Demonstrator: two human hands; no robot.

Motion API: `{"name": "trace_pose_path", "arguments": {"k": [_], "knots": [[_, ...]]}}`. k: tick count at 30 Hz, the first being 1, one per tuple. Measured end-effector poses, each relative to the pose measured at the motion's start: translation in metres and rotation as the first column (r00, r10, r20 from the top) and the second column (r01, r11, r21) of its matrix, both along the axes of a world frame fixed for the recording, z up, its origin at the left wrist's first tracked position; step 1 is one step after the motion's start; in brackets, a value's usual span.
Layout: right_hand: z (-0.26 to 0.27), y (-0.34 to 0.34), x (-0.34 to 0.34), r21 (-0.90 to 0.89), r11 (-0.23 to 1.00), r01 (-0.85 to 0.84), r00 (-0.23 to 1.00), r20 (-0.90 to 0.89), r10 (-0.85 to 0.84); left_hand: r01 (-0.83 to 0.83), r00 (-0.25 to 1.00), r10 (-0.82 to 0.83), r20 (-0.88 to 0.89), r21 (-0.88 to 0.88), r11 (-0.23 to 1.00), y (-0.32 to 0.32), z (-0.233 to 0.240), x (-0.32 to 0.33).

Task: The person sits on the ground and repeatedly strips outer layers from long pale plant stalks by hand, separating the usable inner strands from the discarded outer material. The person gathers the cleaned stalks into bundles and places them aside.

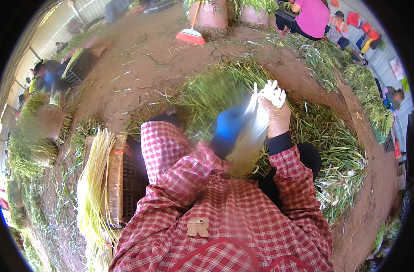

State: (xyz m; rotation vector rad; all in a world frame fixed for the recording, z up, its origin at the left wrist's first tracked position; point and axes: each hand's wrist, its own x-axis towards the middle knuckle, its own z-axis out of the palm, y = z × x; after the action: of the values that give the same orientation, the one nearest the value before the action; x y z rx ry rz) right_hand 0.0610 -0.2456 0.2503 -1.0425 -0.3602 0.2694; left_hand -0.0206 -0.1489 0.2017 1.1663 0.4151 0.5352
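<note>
My right hand, bare below a dark cuff, grips a bundle of pale leafy stalks. Their thick white ends stick up past my fingers, while the lower part is blurred and hangs towards my lap. My left hand, in a blue glove, is beside the bundle on its left. Motion blur hides its fingers, so whether it touches the stalks is unclear. Beyond both hands lies a heap of long green leafy stalks, and more leaves are piled to the right.
At my left, yellowish stalks lie over a covered plastic crate. A red and white broom leans by wrapped bundles on the dirt floor. Other people sit or crouch at the far left and the right, near more leaf piles.
</note>
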Motion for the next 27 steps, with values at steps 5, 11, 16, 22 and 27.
{"name": "trace_pose_path", "arguments": {"k": [5, 11, 16, 22, 27], "knots": [[-0.001, -0.004, 0.003, -0.081, 0.991, -0.102, 0.994, 0.038, 0.106, 0.027, 0.996, -0.018, -0.085, 0.100, 0.995, 0.008, 0.003, -0.004], [-0.001, 0.007, -0.006, -0.088, 0.988, -0.127, 0.989, 0.069, 0.133, -0.041, 0.998, 0.052, -0.040, 0.233, 0.971, 0.007, 0.000, 0.005], [-0.004, 0.007, -0.002, -0.299, 0.954, -0.015, 0.969, 0.232, 0.087, 0.111, 0.994, -0.060, -0.094, 0.876, 0.470, 0.014, 0.001, 0.007], [0.027, -0.004, 0.008, 0.051, 0.960, -0.276, 0.959, 0.085, 0.271, 0.132, 0.949, -0.313, -0.028, 0.940, 0.316, 0.019, 0.021, -0.007], [0.110, 0.017, -0.015, -0.054, 0.865, -0.499, 0.789, 0.384, 0.479, 0.270, 0.945, -0.325, -0.019, 0.604, 0.750, 0.008, 0.065, -0.014]]}}
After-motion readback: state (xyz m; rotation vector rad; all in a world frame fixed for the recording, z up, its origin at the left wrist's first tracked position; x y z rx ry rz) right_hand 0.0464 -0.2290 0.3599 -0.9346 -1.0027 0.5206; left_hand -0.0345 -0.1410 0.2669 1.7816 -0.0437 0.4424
